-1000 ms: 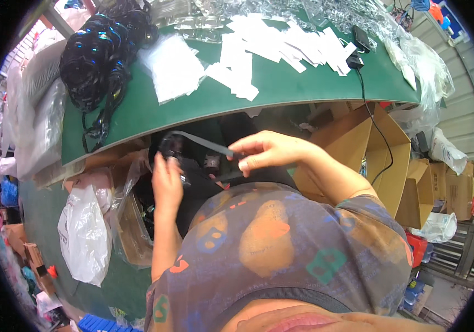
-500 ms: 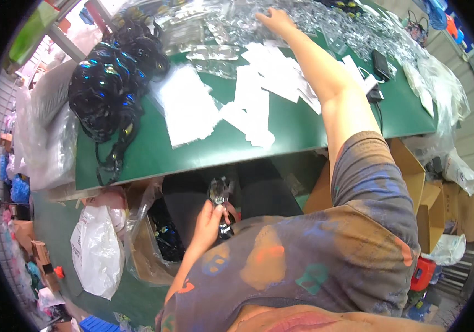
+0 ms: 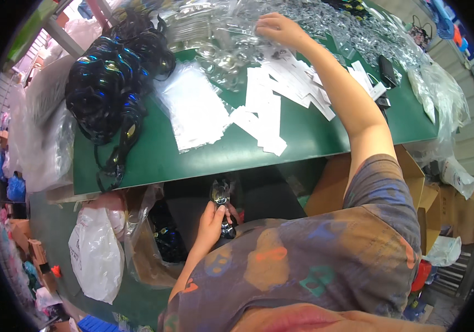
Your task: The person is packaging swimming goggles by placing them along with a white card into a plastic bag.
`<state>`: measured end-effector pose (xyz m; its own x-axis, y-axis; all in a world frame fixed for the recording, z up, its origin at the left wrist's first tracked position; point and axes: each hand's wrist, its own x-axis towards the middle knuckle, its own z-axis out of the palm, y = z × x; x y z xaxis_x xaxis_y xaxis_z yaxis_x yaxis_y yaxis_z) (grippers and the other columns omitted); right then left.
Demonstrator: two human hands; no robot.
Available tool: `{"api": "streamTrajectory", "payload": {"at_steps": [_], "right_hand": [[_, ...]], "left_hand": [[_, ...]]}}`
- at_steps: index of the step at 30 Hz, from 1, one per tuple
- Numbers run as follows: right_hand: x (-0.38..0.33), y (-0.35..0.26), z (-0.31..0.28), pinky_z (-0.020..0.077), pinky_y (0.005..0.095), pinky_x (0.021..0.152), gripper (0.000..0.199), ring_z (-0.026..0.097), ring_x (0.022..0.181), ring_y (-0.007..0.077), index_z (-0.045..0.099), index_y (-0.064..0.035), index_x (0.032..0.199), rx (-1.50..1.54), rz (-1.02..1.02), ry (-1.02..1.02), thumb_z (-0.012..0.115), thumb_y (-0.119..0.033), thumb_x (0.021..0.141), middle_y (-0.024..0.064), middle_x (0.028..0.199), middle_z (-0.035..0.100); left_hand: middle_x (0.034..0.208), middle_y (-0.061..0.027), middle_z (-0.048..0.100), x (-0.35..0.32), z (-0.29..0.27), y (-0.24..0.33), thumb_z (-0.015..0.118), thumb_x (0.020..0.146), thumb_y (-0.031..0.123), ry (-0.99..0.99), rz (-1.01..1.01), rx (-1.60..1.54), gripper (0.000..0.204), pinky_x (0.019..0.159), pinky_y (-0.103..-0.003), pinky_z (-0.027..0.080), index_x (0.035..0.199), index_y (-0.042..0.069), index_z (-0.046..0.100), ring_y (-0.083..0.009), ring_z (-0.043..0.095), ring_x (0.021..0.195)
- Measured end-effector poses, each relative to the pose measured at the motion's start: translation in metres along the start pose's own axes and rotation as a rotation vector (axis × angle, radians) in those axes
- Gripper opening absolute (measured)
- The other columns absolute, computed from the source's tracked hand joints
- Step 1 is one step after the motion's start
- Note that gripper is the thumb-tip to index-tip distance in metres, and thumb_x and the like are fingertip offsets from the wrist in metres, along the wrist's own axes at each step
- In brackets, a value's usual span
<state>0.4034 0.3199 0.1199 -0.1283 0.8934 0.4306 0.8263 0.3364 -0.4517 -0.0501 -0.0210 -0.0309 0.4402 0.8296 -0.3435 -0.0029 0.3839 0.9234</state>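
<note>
Low in front of my body, my left hand [image 3: 210, 222] is closed round what looks like a pair of black swim goggles [image 3: 220, 192], with a shiny lens showing above my fingers and another dark part below. My right arm stretches across the green table [image 3: 176, 172]. At its far side my right hand [image 3: 284, 31] has its fingers bent together at a clear plastic piece [image 3: 241, 32] by the fingertips. Clear plastic pieces [image 3: 220, 63] lie beside and under that hand, blurred in part. White paper slips [image 3: 263, 102] spread below my right forearm.
A heap of black goggles with iridescent lenses [image 3: 104, 88] hangs over the table's left side. Beside it lies a stack of white sheets in clear bags [image 3: 193, 110]. A black device [image 3: 386, 71] with a cable rests at right. Cardboard boxes [image 3: 336, 185] stand below the edge.
My right hand has drawn back slightly and its fingers have bent closer together. Clear plastic pieces near it have shifted nearer. My left hand still holds the goggles. The whole view has tilted a little.
</note>
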Motion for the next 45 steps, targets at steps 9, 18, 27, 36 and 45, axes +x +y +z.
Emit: {"api": "streamTrajectory", "payload": {"at_steps": [9, 18, 27, 36, 45], "right_hand": [[-0.039, -0.006, -0.036, 0.0391, 0.0279, 0.045, 0.036, 0.053, 0.050, 0.0104, 0.073, -0.0038, 0.099, 0.507, 0.553, 0.073, 0.074, -0.037, 0.086, 0.0027, 0.066, 0.062], [-0.030, -0.083, -0.028, 0.0545, 0.0353, 0.068, 0.085, 0.073, 0.093, 0.0239, 0.053, -0.0100, 0.144, 0.438, 0.481, -0.158, 0.074, -0.063, 0.081, 0.0142, 0.117, 0.070], [-0.076, -0.045, -0.013, 0.0552, 0.0452, 0.080, 0.024, 0.070, 0.090, 0.0344, 0.077, -0.0169, 0.100, -0.288, 0.022, 0.083, 0.066, -0.035, 0.089, 0.0134, 0.096, 0.074], [-0.257, -0.258, -0.021, 0.0548, 0.0278, 0.078, 0.012, 0.067, 0.082, 0.0107, 0.072, -0.0056, 0.101, 1.133, 0.453, -0.473, 0.072, -0.012, 0.091, 0.0012, 0.091, 0.070], [-0.343, -0.287, 0.075, 0.0541, 0.0403, 0.064, 0.017, 0.070, 0.074, 0.0307, 0.071, -0.0101, 0.091, 0.271, 0.165, -0.422, 0.069, -0.026, 0.085, 0.0097, 0.079, 0.070]], "left_hand": [[0.087, -0.0052, 0.062, -0.011, 0.016, -0.010, 0.050, 0.105, 0.016, -0.125, 0.036, -0.029, 0.015, 0.072, -0.029, 0.051, 0.104, 0.002, 0.053, -0.0129, 0.061, 0.075], [0.088, -0.0045, 0.061, -0.037, 0.020, -0.003, 0.049, 0.105, 0.015, -0.038, 0.031, -0.077, 0.013, 0.072, -0.029, 0.051, 0.110, 0.004, 0.052, -0.0129, 0.061, 0.076], [0.088, -0.0042, 0.061, -0.036, 0.028, 0.004, 0.051, 0.106, 0.017, -0.062, 0.025, -0.111, 0.016, 0.073, -0.030, 0.051, 0.113, 0.003, 0.053, -0.0132, 0.061, 0.076], [0.087, -0.0040, 0.062, -0.027, 0.029, 0.007, 0.055, 0.105, 0.027, -0.095, -0.131, -0.403, 0.023, 0.068, -0.030, 0.053, 0.116, 0.007, 0.056, -0.0149, 0.063, 0.076], [0.092, -0.0054, 0.067, -0.027, 0.047, 0.005, 0.046, 0.108, 0.023, -0.043, -0.186, -0.361, 0.023, 0.069, -0.028, 0.054, 0.119, 0.007, 0.059, -0.0144, 0.066, 0.077]]}}
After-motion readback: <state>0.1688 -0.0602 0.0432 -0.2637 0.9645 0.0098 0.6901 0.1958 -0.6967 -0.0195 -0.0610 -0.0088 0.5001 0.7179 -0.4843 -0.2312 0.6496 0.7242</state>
